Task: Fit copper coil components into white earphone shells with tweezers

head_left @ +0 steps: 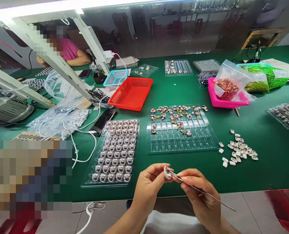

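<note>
My left hand pinches a small white earbud shell between thumb and fingertips, just off the table's front edge. My right hand is closed round thin metal tweezers, whose tip reaches into the shell's open side. What lies inside the shell is too small to make out. Beyond my hands lies a clear plastic tray with small earbud parts and wires, mostly in its far rows. Loose white shell pieces are scattered to the right. A filled tray of shiny rounded parts is at left.
A red basket, a blue basket and a pink basket with a bag of copper-coloured parts stand farther back. A phone and white cable lie left. A co-worker sits across the green table.
</note>
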`<state>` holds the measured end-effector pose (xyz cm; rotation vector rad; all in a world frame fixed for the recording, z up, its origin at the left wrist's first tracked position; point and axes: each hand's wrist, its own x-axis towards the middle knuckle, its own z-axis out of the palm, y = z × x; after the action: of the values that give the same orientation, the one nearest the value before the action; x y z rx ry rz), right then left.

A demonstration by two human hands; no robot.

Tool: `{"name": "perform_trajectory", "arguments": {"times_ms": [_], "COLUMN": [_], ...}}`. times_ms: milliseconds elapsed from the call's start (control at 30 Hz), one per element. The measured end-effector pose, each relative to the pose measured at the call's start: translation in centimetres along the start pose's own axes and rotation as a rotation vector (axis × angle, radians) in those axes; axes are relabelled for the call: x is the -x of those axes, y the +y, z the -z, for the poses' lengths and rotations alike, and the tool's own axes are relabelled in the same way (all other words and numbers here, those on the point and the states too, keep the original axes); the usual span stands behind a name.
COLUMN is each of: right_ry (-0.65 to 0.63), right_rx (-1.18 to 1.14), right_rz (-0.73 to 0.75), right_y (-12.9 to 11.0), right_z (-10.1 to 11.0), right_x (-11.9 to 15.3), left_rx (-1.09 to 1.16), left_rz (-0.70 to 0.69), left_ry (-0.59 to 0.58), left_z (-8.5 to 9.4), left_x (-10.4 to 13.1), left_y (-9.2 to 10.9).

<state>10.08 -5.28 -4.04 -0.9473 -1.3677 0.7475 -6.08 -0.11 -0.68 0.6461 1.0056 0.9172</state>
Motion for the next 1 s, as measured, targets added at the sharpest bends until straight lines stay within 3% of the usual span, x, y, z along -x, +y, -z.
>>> {"name": "perform_trajectory", "arguments": {"times_ms": [300,500,767,900,1000], "right_ry": [0.032,-0.098,0.108,0.117,0.110], "right_rx": [-0.062,-0.193,-0.556,-0.734,-0.795], "right_rz": [-0.071,-0.094,-0.349,-0.573,-0.623], "right_y": [-0.2,-0.2,0.7,1.2,1.3], "right_z": [-0.1,0.7,-0.8,-0.8,-0.6], "right_x": [-0.4,-1.2,-1.5,-1.9,-1.9], "left_rx": [-0.084,-0.107,-0.257,-0.319,-0.320], "left_rz": [-0.019,-0.010,-0.094,-0.084,-0.070], "left_ry": [0.031,-0.009,0.022,-0.013,-0.048], "left_z": [-0.1,0.1,0.3,0.4,0.3], "left_x": [0.0,0.2,0.3,0.5,0.5], "left_y": [0.1,0.5,0.1,0.4,0.6]}}
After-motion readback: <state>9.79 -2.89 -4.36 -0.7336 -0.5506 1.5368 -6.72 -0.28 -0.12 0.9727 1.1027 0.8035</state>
